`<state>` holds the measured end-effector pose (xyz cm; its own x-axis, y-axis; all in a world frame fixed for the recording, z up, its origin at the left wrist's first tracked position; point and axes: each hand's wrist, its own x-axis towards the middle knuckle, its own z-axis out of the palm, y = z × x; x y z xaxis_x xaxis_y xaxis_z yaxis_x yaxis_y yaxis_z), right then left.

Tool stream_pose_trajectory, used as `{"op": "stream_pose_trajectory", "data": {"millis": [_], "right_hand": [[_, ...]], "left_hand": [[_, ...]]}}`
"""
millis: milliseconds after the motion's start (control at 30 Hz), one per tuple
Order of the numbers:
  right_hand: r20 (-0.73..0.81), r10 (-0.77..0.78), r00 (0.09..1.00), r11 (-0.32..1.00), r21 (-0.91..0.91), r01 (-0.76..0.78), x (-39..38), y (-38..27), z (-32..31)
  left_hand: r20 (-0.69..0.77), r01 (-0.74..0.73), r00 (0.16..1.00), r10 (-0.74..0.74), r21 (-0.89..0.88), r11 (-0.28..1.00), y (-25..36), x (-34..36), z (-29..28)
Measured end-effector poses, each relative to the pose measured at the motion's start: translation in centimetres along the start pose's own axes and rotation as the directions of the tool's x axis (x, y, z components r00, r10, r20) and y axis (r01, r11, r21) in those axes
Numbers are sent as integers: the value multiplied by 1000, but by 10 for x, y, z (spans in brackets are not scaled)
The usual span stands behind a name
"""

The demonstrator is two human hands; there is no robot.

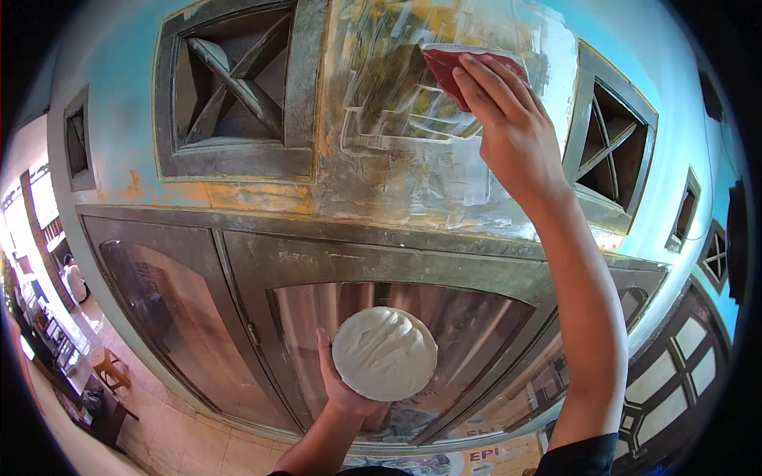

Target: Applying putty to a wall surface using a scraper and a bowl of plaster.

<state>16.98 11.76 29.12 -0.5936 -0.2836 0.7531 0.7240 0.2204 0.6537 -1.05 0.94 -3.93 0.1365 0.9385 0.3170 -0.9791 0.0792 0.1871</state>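
Observation:
My right hand (512,119) is raised to the wall and grips a dark red flat scraper (446,73), its fingers laid along the back. White paste shows along the scraper's upper edge, which meets the wall patch (389,95). That patch is streaked with white over yellow and dark grey. Lower down, my left hand (349,393) holds up a round tub of white paste (384,353) from its left side and beneath. The paste's surface is ridged and fills the tub to near its rim.
Wooden vent frames with crossed bars, one at left (234,79) and one at right (609,141), flank the patch. Below runs a wooden window frame (397,262) with glass panes. A small wooden stool (109,366) stands on the tiled floor at lower left; a person (74,279) is farther back.

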Motion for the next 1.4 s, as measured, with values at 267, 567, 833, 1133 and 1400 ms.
{"op": "stream_pose_trajectory", "data": {"millis": [267, 567, 833, 1133, 1400], "right_hand": [[144, 111, 983, 994, -8, -111, -33, -35, 15], [236, 48, 971, 999, -15, -46, -54, -49, 12], [255, 16, 967, 1000, 1, -17, -69, -57, 4], [117, 39, 992, 998, 44, -45, -38, -36, -15], [103, 88, 991, 994, -78, -80, -27, -14, 21]], "left_hand": [[-144, -97, 981, 130, 217, 971, 9, -3, 4], [-57, -55, 997, 57, 31, 998, 10, -3, 0], [10, -17, 1000, 17, -4, 1000, 7, -1, -7], [-121, -52, 990, 66, 119, 992, 10, -3, 4], [-83, -19, 996, 27, 88, 996, 7, -2, 5]]}}
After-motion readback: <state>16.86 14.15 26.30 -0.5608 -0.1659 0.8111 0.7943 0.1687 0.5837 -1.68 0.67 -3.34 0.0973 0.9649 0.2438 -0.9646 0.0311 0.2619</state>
